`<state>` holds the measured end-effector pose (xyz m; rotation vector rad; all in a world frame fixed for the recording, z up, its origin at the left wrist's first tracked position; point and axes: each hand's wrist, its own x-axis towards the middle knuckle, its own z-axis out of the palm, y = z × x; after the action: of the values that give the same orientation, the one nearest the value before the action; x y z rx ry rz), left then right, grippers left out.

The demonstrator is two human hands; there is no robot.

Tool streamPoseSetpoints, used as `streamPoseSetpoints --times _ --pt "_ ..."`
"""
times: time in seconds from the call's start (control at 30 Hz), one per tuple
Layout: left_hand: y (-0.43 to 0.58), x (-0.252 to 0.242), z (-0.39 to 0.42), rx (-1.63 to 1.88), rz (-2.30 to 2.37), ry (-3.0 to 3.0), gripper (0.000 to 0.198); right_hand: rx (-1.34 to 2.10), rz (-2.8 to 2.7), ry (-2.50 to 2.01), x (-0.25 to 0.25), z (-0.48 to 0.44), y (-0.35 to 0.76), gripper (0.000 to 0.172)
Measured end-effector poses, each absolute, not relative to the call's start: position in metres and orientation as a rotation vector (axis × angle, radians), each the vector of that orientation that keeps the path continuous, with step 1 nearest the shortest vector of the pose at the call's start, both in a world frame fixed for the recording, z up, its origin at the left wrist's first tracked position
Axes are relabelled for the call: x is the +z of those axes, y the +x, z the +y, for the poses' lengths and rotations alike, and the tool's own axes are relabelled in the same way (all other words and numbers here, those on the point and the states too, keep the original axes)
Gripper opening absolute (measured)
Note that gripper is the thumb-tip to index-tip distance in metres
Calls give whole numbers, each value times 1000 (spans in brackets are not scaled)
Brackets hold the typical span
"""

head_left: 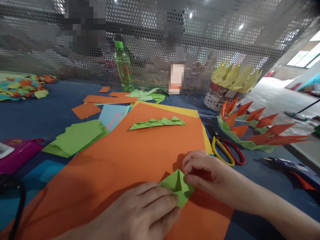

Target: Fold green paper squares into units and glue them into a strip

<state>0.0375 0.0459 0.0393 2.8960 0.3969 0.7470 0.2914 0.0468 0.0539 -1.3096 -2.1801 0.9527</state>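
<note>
A small folded green paper piece [178,187] lies on a large orange sheet [140,150] near the front of the table. My left hand [140,213] lies over its lower left side, fingers pressed on the fold. My right hand [207,173] pinches its right edge with curled fingers. Farther back on the orange sheet rests a row of joined green folded units [157,122].
A stack of green paper squares [75,137] lies to the left, scissors [226,151] to the right. Behind them are an orange and green spiked paper model [255,128], a yellow-topped model [232,83], a green bottle [123,66], a glue gun [290,166] and a mesh screen.
</note>
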Motion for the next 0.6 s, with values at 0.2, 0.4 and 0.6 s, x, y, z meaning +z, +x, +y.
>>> streamPoseSetpoints --times 0.2,0.4,0.6 --pt "36 38 44 914 520 2825 39 919 -2010 -1408 43 41 283 20" --pt "35 36 42 1005 583 2755 32 803 -2142 -1367 42 34 285 42" --pt "31 40 47 911 603 2745 29 804 -2350 -1162 55 35 284 43"
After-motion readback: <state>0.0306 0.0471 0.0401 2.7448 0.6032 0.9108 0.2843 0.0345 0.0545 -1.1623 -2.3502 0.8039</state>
